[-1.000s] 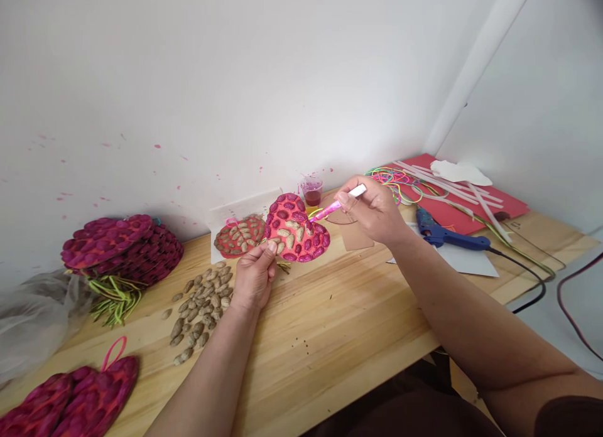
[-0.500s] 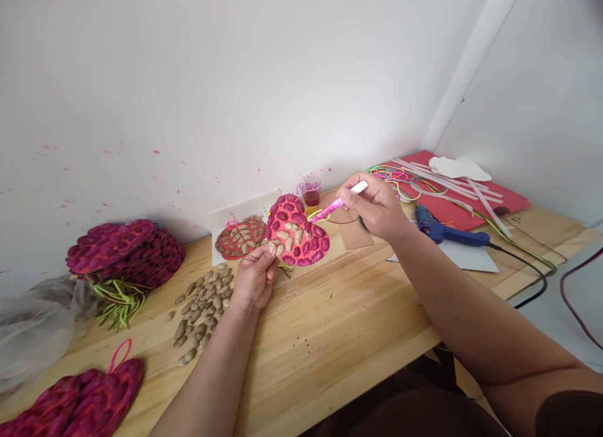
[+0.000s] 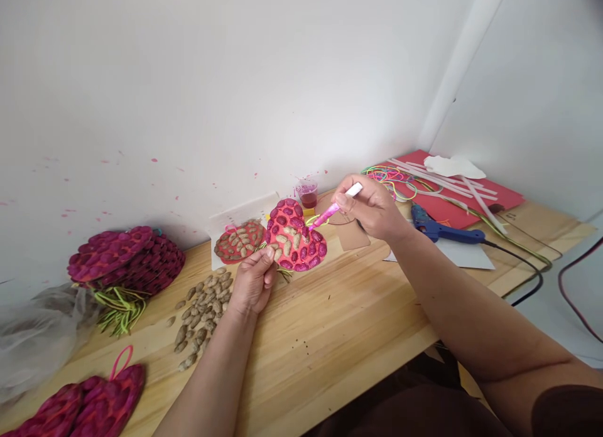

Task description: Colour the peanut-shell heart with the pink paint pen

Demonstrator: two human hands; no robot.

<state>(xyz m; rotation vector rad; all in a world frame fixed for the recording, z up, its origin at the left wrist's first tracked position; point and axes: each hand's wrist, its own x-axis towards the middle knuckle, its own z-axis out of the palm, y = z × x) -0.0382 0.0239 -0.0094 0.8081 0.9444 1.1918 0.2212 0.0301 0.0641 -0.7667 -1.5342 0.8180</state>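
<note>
My left hand [image 3: 254, 280] pinches the lower point of a red heart ornament [image 3: 294, 236] covered with peanut shells, some painted glittery magenta, and holds it tilted above the wooden table [image 3: 330, 336]. My right hand [image 3: 372, 208] is closed on a small pink and white brush [image 3: 336, 205], with its tip at the heart's upper right edge. A second heart with unpainted shells [image 3: 239, 241] lies on white paper just behind the left hand.
Loose peanut shells [image 3: 202, 308] lie left of my left arm. Stacked magenta hearts [image 3: 125, 258] sit at the left, more at the front left [image 3: 89, 405]. A cup of red paint [image 3: 308, 194], a blue glue gun [image 3: 440, 231], coloured cords [image 3: 391, 176] and a red sheet [image 3: 464, 201] are at the right.
The view has shifted slightly. The heart has sunk a little and tilted, and the brush tip stays at its upper right edge.
</note>
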